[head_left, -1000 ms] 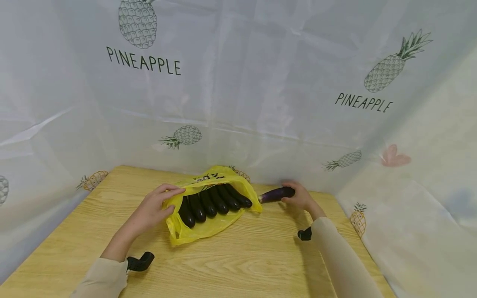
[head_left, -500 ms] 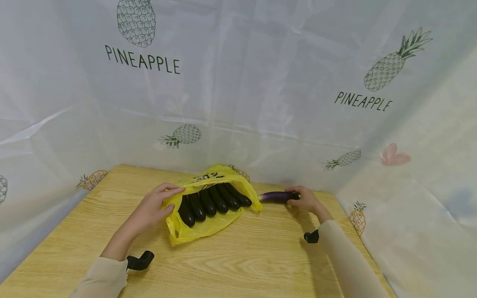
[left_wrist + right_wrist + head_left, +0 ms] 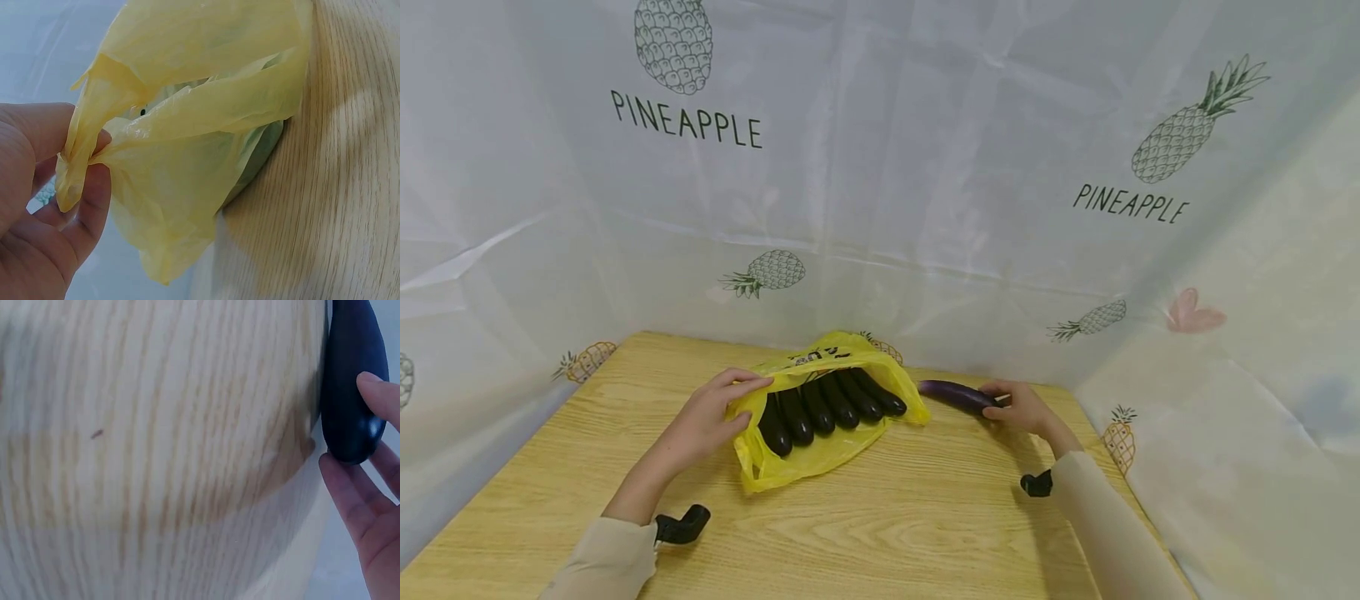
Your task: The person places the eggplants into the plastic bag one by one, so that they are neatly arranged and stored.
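Observation:
A thin yellow plastic bag [image 3: 820,469] lies on the table with its mouth facing me. Inside, several dark eggplants [image 3: 822,408] are lined up side by side. My left hand [image 3: 706,417] pinches the bag's left edge; the left wrist view shows the gathered yellow film [image 3: 169,187] between the thumb and fingers of that hand [image 3: 44,212]. To the right of the bag, my right hand [image 3: 1026,408] holds one purple eggplant [image 3: 953,395] by its rounded end. Its other end points at the bag's right corner. In the right wrist view, the thumb rests on the eggplant [image 3: 353,381].
The wooden table [image 3: 880,533] reaches toward me. Behind it and to the right hangs a pale curtain [image 3: 925,208] printed with pineapples. Each wrist carries a black camera mount [image 3: 683,525].
My right hand has shifted right and slightly nearer to me, gripping the eggplant by its end. The eggplant has swung, so its held end now lies nearer me. Left hand and bag stay put.

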Demonstrator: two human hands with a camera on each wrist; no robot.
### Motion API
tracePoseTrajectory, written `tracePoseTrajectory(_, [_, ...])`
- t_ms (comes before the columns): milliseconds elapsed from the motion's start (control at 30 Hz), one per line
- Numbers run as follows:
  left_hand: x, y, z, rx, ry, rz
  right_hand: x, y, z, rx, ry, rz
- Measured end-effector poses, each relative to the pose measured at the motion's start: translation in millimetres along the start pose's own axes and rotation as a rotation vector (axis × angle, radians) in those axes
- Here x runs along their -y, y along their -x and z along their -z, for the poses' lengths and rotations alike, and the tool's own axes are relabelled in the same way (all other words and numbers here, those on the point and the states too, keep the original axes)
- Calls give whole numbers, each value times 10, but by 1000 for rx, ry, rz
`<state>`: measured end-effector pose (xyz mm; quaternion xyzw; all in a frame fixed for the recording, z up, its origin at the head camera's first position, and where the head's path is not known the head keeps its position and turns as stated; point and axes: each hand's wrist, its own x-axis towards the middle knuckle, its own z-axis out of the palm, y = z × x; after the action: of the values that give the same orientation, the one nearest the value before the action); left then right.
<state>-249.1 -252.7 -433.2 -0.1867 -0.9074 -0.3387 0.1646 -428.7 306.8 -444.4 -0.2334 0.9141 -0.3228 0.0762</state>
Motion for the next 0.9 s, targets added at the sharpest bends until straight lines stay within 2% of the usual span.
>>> tracePoseTrajectory(300, [-15, -12, -1, 1, 4, 2, 24, 55, -30, 1, 23, -33])
tracePoseTrajectory(633, [-5, 0, 6, -2, 6, 7, 140, 87, -47, 38, 84, -83])
tracePoseTrajectory(900, [-1, 5, 11, -1, 15, 2, 183, 194, -121, -17, 76, -101])
